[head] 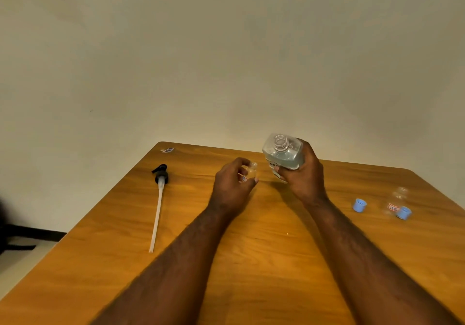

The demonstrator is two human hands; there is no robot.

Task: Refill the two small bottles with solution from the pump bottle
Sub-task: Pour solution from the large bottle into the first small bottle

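My right hand (pixel 305 175) grips the large clear pump bottle (pixel 283 153), lifted off the table and tilted, its open neck toward the camera; pale liquid shows inside. My left hand (pixel 232 185) holds a small clear bottle (pixel 251 169) upright, uncapped, just left of the big bottle. The black pump head with its long white tube (pixel 158 206) lies flat on the table at the left. A second small clear bottle (pixel 396 200) with a red label stands at the right, between two blue caps (pixel 359 205) (pixel 403 212).
The wooden table (pixel 276 261) has its far edge against a plain wall and its left edge slanting toward me. A small sticker or wrapper (pixel 168 150) lies at the far left corner. Dark chair legs (pixel 15 234) stand on the floor to the left.
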